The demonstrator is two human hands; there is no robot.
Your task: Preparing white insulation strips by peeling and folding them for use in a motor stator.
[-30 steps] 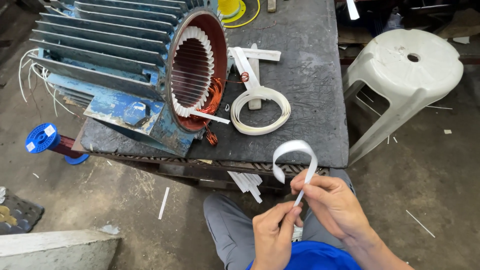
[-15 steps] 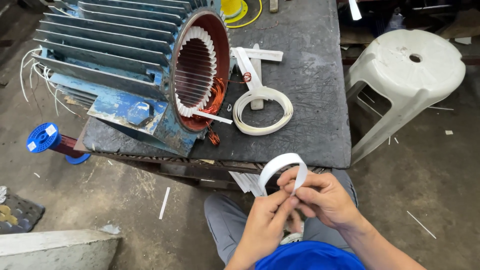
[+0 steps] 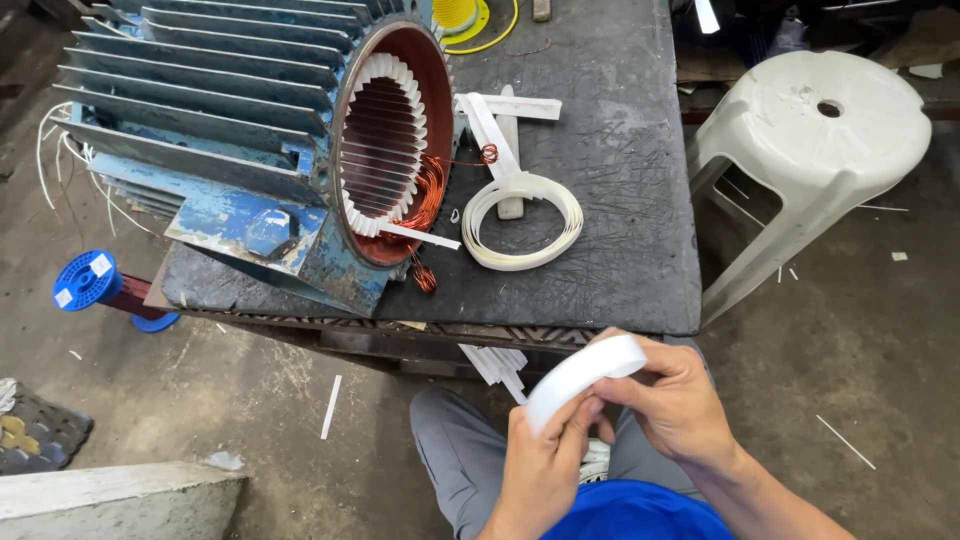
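Hands (image 3: 610, 420) now close together, both pinching white strip (image 3: 580, 378), its earlier open loop flattened

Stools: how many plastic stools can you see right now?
1. A white plastic stool stands on the floor right of the dark workbench. Others may sit outside the frame.

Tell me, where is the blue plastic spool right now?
In the head view, the blue plastic spool lies on the concrete floor at the far left, beside the dark workbench and below the blue finned motor housing.
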